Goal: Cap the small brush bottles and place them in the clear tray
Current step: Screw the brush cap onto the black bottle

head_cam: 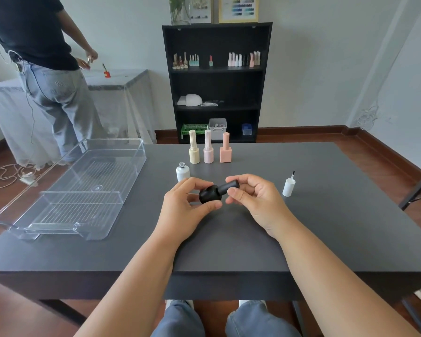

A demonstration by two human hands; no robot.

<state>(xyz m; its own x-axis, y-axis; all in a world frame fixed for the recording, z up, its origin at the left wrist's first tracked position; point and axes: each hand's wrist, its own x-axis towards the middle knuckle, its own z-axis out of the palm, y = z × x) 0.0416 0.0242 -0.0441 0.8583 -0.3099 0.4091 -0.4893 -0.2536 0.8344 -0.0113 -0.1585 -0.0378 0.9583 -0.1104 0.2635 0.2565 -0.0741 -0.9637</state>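
Lying tilted between both hands, a matte black brush bottle [210, 195] is held above the dark grey table [301, 227]; its rounded body points toward the left hand, its long black cap [229, 186] toward the right. Cap and body appear joined; how tightly cannot be told. The left hand [187, 207] is curled around the body, thumb under, fingers over. The right hand [253, 198] is pinched on the cap, thumb at the near side, fingers at the far side.

Just behind the black bottle, to the left, an uncapped white bottle [182, 172] is stood upright. To the right of the black bottle, well apart, a white brush cap [289, 186] is stood on end, bristles up. Further behind the black bottle, three capped bottles are lined up: cream [194, 150], pale pink [208, 150], peach [225, 150]. Far left of the black bottle, a clear tray [22, 224] is seen on the table, nothing inside it.
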